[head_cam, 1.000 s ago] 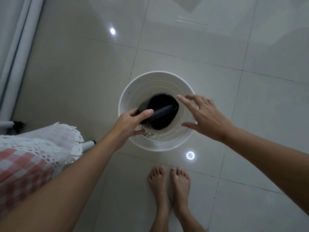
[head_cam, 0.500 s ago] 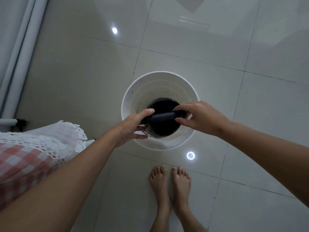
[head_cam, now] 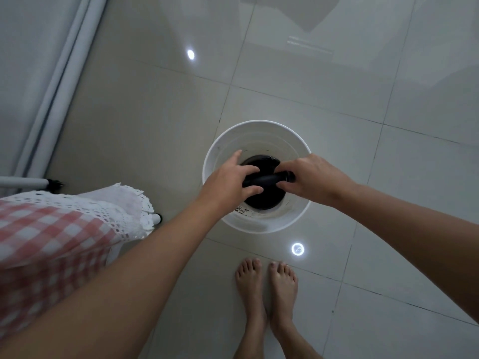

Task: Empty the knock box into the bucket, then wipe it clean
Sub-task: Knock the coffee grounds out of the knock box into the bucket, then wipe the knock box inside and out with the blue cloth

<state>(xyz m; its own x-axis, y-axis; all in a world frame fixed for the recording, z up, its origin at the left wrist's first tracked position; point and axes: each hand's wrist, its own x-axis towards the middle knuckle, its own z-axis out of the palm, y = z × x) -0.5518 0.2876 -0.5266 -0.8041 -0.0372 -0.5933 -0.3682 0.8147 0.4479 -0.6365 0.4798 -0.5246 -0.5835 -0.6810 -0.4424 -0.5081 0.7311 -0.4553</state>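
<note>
A white bucket (head_cam: pixel 259 224) stands on the tiled floor in front of my feet. Over its mouth I hold the black round knock box (head_cam: pixel 267 199), open side up, with its black knock bar (head_cam: pixel 265 179) across the top. My left hand (head_cam: pixel 229 183) grips the left end of the bar and the box's rim, index finger stretched out. My right hand (head_cam: pixel 312 178) is closed on the right end of the bar. Dark coffee specks stick to the bucket's near inner wall. The inside of the box is too dark to read.
A table with a red-checked, lace-edged cloth (head_cam: pixel 51 237) sits close at my left, its white legs (head_cam: pixel 31 182) on the floor. A white wall base runs along the far left. My bare feet (head_cam: pixel 267 288) stand just behind the bucket. Pale tiles surround it.
My right hand came in from the right and closed on the bar's right end. My left hand shifted its grip further over the bar. The view drifted so the bucket sits further right.
</note>
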